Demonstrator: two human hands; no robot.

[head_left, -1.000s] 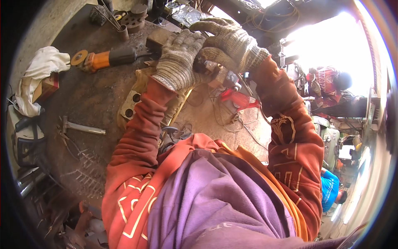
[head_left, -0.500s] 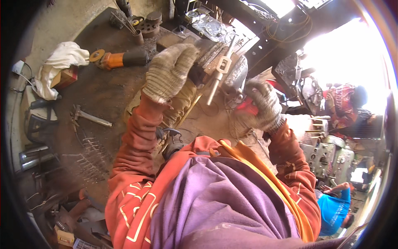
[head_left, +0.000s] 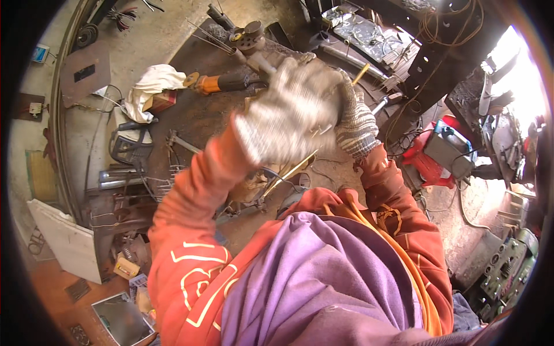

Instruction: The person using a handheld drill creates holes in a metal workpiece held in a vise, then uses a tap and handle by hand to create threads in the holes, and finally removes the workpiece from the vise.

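Observation:
My left hand (head_left: 294,109), in a grey-white knitted glove, is raised in front of my chest and smeared by motion. Its fingers cannot be made out. Against it, on the right, is my right hand (head_left: 355,124) in a striped knitted glove. The left hand covers most of the right one's fingers, and anything between the two is hidden. Just beyond the right glove shows the end of a yellow strip (head_left: 361,74). Below the hands a thin yellow rod (head_left: 291,173) slants. An orange-and-black angle grinder (head_left: 216,82) lies on the dark worktable to the left.
A white cloth (head_left: 153,86) drapes over a box beside the grinder. Farther back stands a round metal block with holes (head_left: 249,37). A red-and-grey machine (head_left: 441,150) sits on the floor at right, and a green-grey machine (head_left: 505,271) stands at lower right. Cables trail between.
My hands, apart before, have come together. The view has swung left, so the table things sit farther right. The tap wrench that showed beyond my hands no longer shows clearly.

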